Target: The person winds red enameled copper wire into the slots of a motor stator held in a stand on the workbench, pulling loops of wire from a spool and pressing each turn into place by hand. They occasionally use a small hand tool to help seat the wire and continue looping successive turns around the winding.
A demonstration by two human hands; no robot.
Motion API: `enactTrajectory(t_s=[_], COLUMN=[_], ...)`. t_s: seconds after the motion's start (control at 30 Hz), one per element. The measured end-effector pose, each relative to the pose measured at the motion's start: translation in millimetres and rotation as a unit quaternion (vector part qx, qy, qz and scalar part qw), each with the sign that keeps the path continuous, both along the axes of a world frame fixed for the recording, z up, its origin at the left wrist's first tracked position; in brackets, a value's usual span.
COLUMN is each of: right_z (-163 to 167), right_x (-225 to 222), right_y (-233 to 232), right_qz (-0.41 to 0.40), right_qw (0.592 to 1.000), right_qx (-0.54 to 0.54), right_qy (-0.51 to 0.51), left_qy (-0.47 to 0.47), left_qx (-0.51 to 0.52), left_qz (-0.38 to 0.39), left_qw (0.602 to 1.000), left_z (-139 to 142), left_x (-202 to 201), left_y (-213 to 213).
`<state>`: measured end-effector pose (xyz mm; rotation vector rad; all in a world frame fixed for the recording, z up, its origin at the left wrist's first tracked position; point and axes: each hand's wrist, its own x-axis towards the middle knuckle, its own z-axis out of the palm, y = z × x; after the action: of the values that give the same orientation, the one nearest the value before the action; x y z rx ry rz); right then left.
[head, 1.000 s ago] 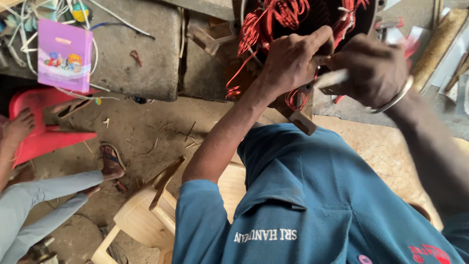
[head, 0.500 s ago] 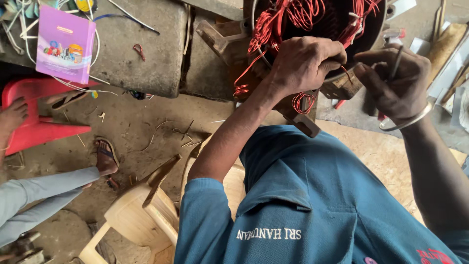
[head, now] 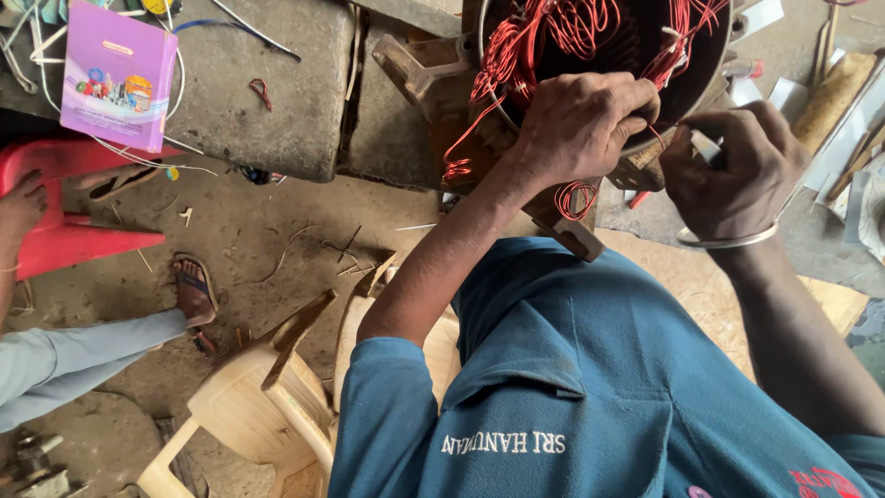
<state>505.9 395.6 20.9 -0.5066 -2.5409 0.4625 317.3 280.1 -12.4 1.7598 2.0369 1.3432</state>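
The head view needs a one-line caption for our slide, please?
Left hand grips the motor housing rim while right hand pinches red winding wire.

Tangled red wires point(head: 553, 37) inside round motor housing point(head: 710, 69)

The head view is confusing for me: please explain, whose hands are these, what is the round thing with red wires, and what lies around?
The camera sits on a person's head and looks down over their blue shirt. Both hands are their own. The left hand grips the rim of a round metal motor housing filled with red wire coils. The right hand, with a metal bangle, pinches something thin beside it; what it is cannot be made out. On the concrete slab lies a purple booklet. Another person's foot is at left, near a beige plastic chair.
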Motion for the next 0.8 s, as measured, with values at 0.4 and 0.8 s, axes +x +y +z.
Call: enactTrajectory(t_s=[0.4,0.8], right_z=[-25,71], right_x=[12,-30], right_y=[14,19], right_qz=[-0.012,0.165], right_qw=[0.983,0.938], right_qx=[-0.175,-0.167], right_qy=[0.051,-0.255], left_qy=[-0.005,0.015], left_qx=[0.013,0.000], left_qz=[-0.013,0.006], left_qw=[1.000,1.000], left_z=[-2,-4], left_x=[-3,1], left_y=[3,2])
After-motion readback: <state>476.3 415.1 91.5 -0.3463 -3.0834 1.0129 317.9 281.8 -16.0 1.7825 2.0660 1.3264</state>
